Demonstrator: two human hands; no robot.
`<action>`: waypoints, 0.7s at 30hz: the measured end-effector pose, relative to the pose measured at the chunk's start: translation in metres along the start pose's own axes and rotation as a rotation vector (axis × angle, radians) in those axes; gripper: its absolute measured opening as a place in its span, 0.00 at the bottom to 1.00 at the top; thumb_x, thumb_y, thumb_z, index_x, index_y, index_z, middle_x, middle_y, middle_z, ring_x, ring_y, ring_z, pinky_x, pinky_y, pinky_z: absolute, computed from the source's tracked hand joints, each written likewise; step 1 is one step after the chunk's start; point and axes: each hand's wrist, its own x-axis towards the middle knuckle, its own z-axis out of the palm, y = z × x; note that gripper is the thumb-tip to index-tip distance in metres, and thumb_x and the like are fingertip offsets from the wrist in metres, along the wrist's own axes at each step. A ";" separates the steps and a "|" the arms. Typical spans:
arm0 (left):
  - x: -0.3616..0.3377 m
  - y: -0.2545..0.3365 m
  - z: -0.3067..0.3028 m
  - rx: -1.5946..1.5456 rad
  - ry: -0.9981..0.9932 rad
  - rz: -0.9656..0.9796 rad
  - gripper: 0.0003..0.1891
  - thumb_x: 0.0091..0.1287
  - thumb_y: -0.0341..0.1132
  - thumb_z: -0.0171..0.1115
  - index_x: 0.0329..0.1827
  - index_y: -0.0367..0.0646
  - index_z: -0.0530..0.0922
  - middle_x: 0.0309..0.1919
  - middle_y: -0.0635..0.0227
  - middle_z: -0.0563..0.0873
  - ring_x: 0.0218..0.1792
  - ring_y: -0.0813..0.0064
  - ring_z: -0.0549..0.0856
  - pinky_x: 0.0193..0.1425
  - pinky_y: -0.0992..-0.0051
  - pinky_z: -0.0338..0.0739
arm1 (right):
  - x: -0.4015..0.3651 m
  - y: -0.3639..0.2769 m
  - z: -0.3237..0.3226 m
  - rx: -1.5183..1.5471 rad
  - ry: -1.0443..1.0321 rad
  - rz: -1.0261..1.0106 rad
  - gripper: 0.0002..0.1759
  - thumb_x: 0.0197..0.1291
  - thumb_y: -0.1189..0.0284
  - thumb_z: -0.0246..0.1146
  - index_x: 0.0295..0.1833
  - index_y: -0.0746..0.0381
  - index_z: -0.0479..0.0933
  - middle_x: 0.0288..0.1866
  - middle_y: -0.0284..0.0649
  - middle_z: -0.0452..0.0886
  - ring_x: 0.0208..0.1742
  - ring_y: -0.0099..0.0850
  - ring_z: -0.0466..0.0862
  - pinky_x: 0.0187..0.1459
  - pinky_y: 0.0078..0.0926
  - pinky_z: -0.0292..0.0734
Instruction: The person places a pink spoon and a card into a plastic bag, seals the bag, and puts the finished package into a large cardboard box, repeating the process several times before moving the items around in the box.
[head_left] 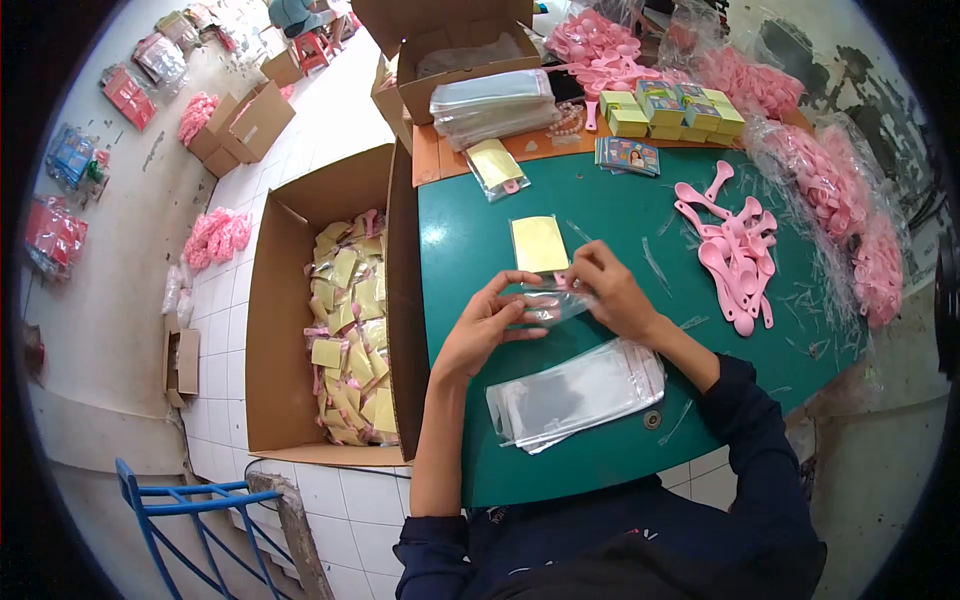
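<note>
Before me on the green table (640, 240), a clear plastic bag (556, 304) is gripped at its near part by both hands. A yellow card (540, 244) shows in its far part, and a bit of pink plastic shows beside my right fingers. My left hand (496, 318) holds the left side of the bag, fingers curled over the film. My right hand (612, 295) pinches its right edge. Closer to my body lies a stack of flat clear bags (580, 392). Farther off rests a filled bag with a yellow card (494, 165).
A large carton (268, 330) of filled bags stands left of the table. Pink spoons (740, 262) are piled at right. Card stacks (665, 112), more clear bags (492, 105) and an opened box (465, 60) line the back. A blue metal frame (190, 490) stands lower left.
</note>
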 end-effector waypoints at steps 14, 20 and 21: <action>0.021 -0.029 -0.001 0.683 0.385 0.263 0.10 0.59 0.32 0.67 0.33 0.35 0.77 0.29 0.65 0.83 0.31 0.78 0.84 0.34 0.78 0.79 | 0.000 0.020 -0.006 0.891 -0.108 0.599 0.08 0.63 0.73 0.60 0.41 0.67 0.73 0.38 0.36 0.78 0.40 0.22 0.81 0.43 0.16 0.78; 0.021 -0.023 0.002 0.692 0.449 0.105 0.12 0.59 0.34 0.67 0.33 0.34 0.76 0.29 0.64 0.84 0.30 0.79 0.85 0.32 0.80 0.78 | 0.000 0.024 0.003 0.773 0.003 0.601 0.07 0.62 0.76 0.60 0.39 0.69 0.72 0.30 0.42 0.81 0.29 0.26 0.84 0.29 0.19 0.80; 0.022 -0.024 0.001 0.682 0.446 0.097 0.12 0.60 0.34 0.67 0.34 0.34 0.75 0.29 0.64 0.84 0.30 0.79 0.85 0.32 0.80 0.78 | 0.000 0.023 0.004 0.766 0.014 0.599 0.07 0.61 0.76 0.60 0.40 0.69 0.72 0.30 0.43 0.81 0.28 0.27 0.84 0.28 0.19 0.80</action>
